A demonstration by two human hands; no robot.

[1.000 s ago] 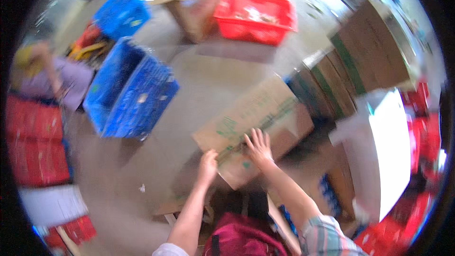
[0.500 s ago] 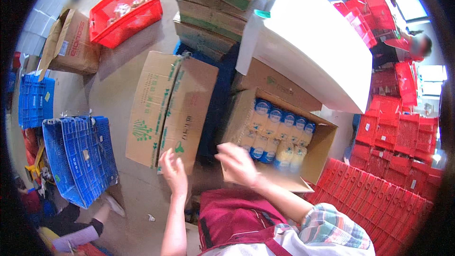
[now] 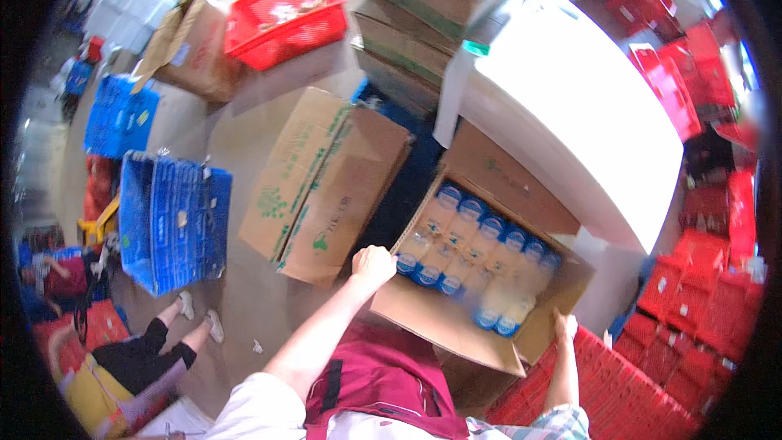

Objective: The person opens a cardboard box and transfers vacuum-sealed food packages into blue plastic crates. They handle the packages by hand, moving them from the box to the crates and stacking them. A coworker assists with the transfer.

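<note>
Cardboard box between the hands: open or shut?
Open. The near flap of the cardboard box is folded outward, and rows of blue-and-cream packages show inside.

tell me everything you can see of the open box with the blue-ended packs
The open box, just beyond the maroon apron, looks like brown cardboard, flaps spread, opening up. Rows of pale, blue-ended packs lie inside. The left hand is curled at its left corner, the right hand touches its right edge. Its support is hidden.
</note>
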